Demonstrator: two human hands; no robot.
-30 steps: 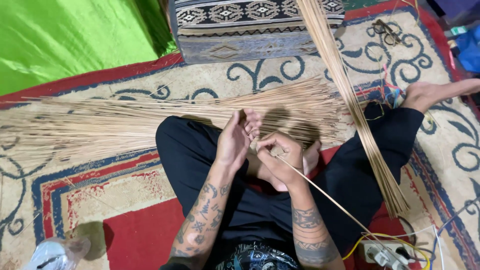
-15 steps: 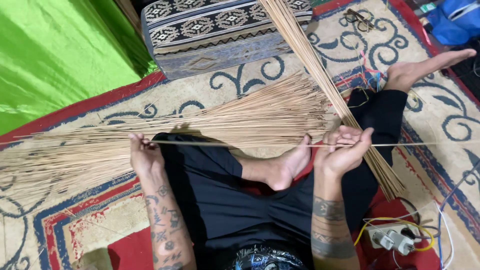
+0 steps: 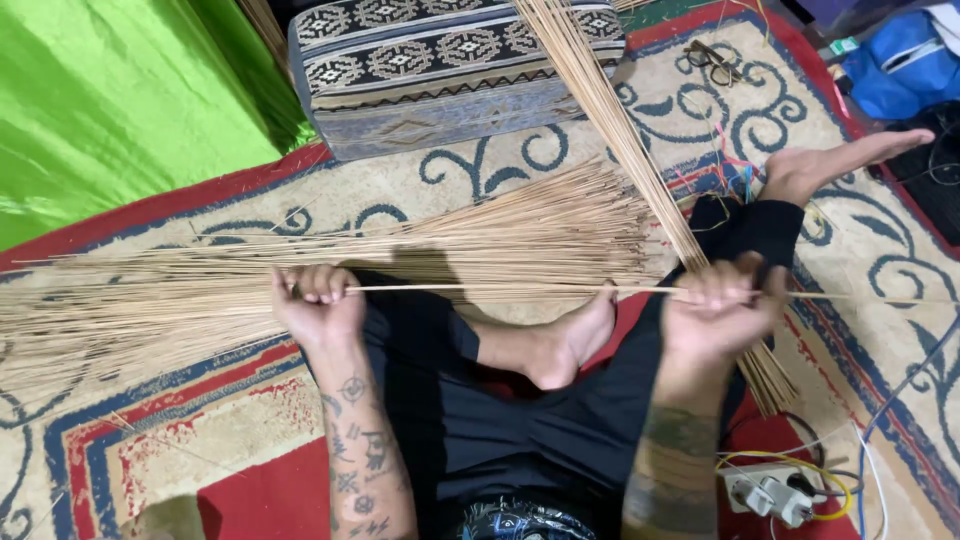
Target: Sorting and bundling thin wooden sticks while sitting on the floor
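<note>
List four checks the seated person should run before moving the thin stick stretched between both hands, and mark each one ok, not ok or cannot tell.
1. Left hand closed on the thin stick: ok.
2. Right hand closed on the stick's other end: ok.
3. Stick straight and level between the hands: ok.
4. Stick lifted off the pile of sticks on the rug: cannot tell.
5. Bare foot below the stick, not touching it: ok.
</note>
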